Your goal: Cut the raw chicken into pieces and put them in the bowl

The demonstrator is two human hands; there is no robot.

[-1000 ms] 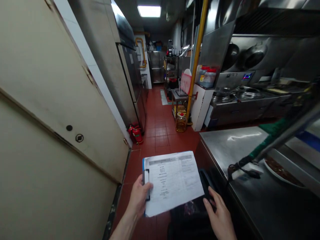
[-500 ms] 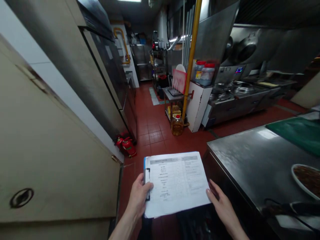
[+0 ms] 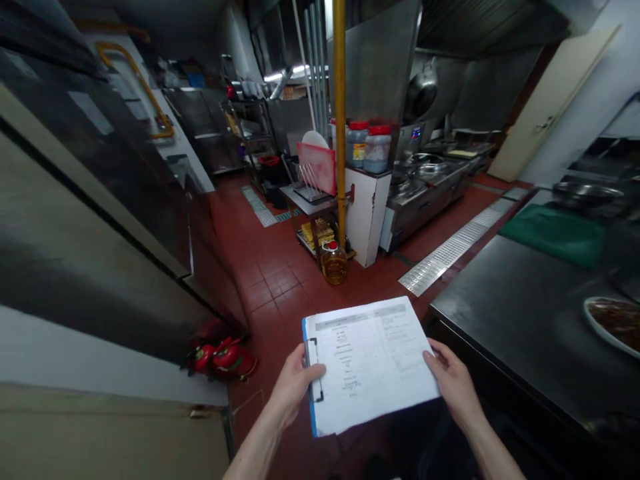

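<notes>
A blue clipboard (image 3: 370,370) with printed sheets is held out in front of me at waist height, its metal clip on the left side. My left hand (image 3: 293,387) is closed round that clip edge, thumb lying on top of the paper. At the opposite edge my right hand (image 3: 451,380) grips the board, thumb above and fingers partly hidden beneath. The print on the top sheet is too small to read.
Red fire extinguishers (image 3: 230,360) stand on the floor at left, below a steel fridge (image 3: 115,180). Ahead are an oil jug (image 3: 334,265), a yellow pole (image 3: 340,133) and a small rack table. At right runs a steel counter (image 3: 500,300) with a food dish (image 3: 613,323).
My view has swung to the right and moved forward, bringing the floor grate and a far door into sight. Both hands keep hold of the clipboard, which sits slightly farther right in view.
</notes>
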